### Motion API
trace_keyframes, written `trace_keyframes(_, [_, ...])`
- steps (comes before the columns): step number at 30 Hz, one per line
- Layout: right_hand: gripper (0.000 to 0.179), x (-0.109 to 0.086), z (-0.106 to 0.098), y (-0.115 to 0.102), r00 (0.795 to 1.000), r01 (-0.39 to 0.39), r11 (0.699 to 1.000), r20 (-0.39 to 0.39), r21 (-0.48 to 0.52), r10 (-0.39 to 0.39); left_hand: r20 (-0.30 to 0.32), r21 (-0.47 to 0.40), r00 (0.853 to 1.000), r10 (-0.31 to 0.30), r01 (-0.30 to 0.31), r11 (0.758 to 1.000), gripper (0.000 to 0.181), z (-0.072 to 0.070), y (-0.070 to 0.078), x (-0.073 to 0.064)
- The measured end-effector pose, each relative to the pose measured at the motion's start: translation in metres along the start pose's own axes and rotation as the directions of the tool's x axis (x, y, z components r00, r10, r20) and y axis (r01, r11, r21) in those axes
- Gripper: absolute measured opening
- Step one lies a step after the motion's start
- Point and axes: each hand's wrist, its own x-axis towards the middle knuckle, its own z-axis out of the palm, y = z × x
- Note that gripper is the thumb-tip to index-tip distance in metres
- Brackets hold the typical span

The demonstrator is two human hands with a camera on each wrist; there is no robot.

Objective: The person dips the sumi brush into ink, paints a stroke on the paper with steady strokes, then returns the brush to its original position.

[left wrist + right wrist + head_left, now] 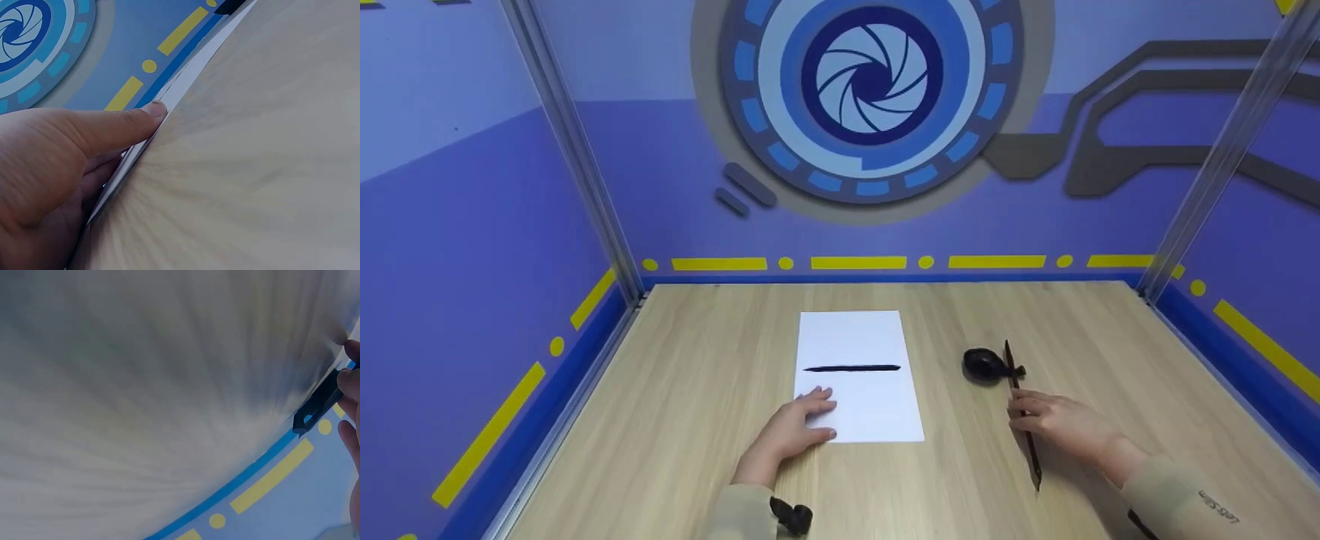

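A white sheet of paper [859, 337] lies on the table with a thick black horizontal stroke [851, 368] across its middle. My left hand [795, 429] rests on the paper's lower left edge, thumb and fingers spread loosely; the left wrist view shows the thumb [129, 126] along the sheet's edge. To the right, my right hand [1057, 424] pinches a slender dark brush [1030, 450] between thumb and fingers. The brush's far end crosses the short handle of a small glossy black dish [984, 365]. In the right wrist view part of the dark brush [318, 405] shows in the fingers.
The light wooden table [697, 360] is bounded by a purple back wall [660, 180] and side walls with metal corner posts [585, 150]. A black strap piece [791, 516] sits at the left sleeve cuff.
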Motion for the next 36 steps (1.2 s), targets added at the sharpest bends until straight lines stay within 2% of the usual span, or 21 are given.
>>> trace_keyframes(9, [0.041,-0.0044,0.006,0.0027,0.998,0.022,1.0,-0.057,0.003,-0.022,-0.001,-0.001,1.0,-0.004,0.004,1.0,0.052,0.0014,0.0003,0.0001])
trace_keyframes(15, [0.041,-0.0057,0.0057,0.004,0.999,-0.003,1.0,-0.034,0.012,0.003,0.001,-0.006,1.0,0.001,-0.001,1.0,0.051,0.0013,-0.0004,0.0005])
trace_keyframes(21, [0.041,-0.0045,0.006,0.0038,0.999,0.011,1.0,-0.042,-0.007,-0.011,0.002,-0.014,1.0,0.0,0.0,1.0,0.05,0.0017,-0.0013,0.0008])
trace_keyframes(25, [0.041,-0.0043,0.0067,0.0035,1.0,0.002,1.0,-0.02,-0.005,-0.002,-0.001,-0.008,1.0,-0.004,0.004,1.0,0.051,0.002,-0.0008,0.0014])
trace_keyframes(30, [0.041,-0.0035,0.0052,0.0016,0.999,-0.032,0.999,0.011,0.005,0.032,-0.001,-0.021,1.0,-0.029,0.029,0.999,0.051,0.0011,0.0,0.0018])
trace_keyframes(36, [0.045,-0.0046,0.0053,-0.0001,1.0,-0.024,1.0,-0.002,-0.015,0.024,0.0,-0.016,1.0,-0.027,0.027,1.0,0.051,-0.0001,0.0001,0.0008])
